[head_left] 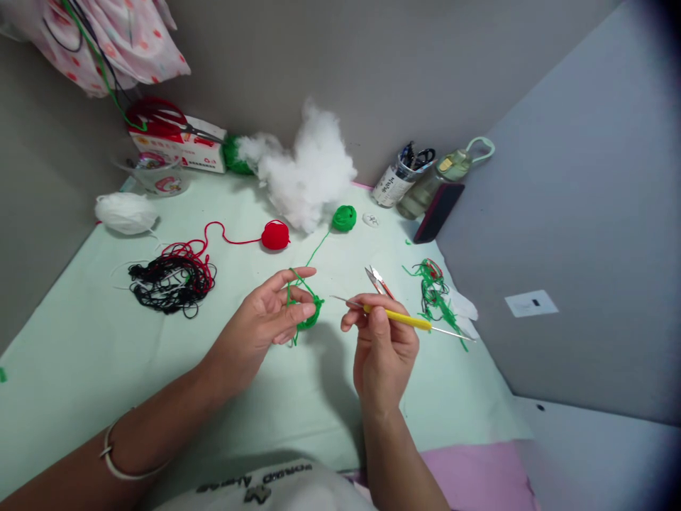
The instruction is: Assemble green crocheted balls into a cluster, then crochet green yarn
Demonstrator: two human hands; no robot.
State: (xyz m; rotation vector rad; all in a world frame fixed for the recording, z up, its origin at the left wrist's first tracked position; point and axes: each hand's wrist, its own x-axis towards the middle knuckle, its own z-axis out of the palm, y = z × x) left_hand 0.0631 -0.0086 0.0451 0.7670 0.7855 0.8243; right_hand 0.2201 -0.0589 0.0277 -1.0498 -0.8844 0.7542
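Observation:
Between the thumb and fingers of my left hand (274, 312) is a small piece of green crochet (310, 317), partly hidden by the fingers. Green yarn loops over my raised left index finger and runs back to a green yarn ball (344, 218). My right hand (384, 348) grips a crochet hook (399, 316) by its yellow handle, pen-fashion. Its thin metal tip points left toward the crochet, a short gap away from it. Behind the right hand lie small thread snips (379, 279), partly covered by the fingers.
A red yarn ball (275, 235), a black yarn tangle (171, 282) and a white yarn ball (126, 213) lie left. White stuffing (308, 170) sits at the back. Right are green yarn scraps (439, 294), a phone (438, 213), a bottle (425, 191) and a pen cup (392, 184).

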